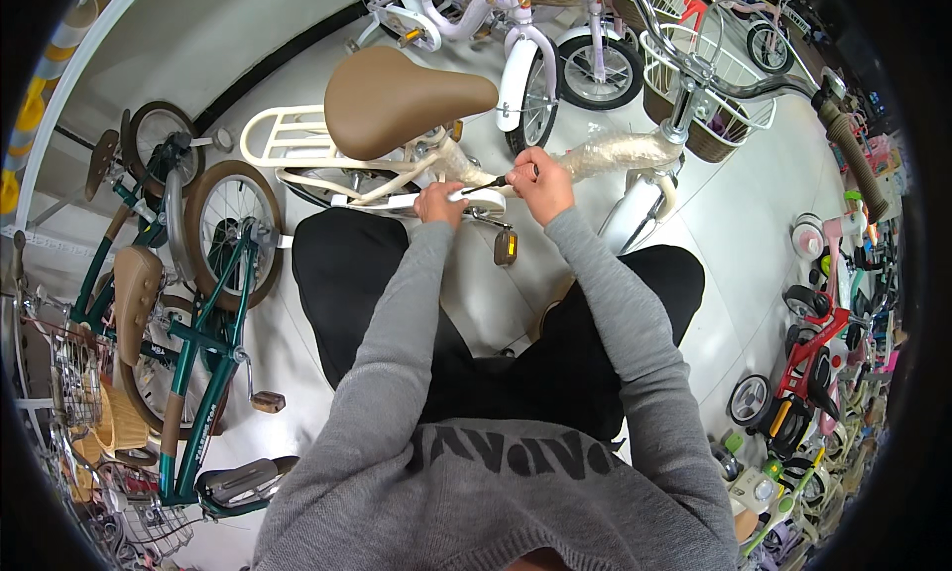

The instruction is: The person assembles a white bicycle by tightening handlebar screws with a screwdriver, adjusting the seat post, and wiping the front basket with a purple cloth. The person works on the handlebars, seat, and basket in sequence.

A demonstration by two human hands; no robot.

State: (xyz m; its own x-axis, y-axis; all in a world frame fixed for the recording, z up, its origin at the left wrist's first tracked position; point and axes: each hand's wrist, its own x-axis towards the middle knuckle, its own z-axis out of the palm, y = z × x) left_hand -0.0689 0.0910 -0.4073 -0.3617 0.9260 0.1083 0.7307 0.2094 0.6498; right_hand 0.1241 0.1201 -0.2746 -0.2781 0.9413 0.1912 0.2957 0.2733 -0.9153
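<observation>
A cream bicycle with a brown saddle [397, 103] stands crosswise in front of my knees. My right hand [544, 186] is closed around the dark handle of a screwdriver [488, 185]. Its shaft points left, and the tip reaches the white chain guard [486, 203] close to my left hand [439, 204]. The left fingers are curled on the guard's edge; what lies beneath them is hidden. Below the guard hangs a brown pedal [506, 247] with a yellow reflector. Clear wrapping [620, 155] covers the frame tube to the right.
Green bicycles [203, 373] crowd the left side. Behind the saddle sits a cream rear rack [288, 137]. Pale purple children's bikes [526, 65] stand at the back. A white wire basket [709, 85] is on the front at the right. A red ride-on toy [808, 363] and other toys line the right.
</observation>
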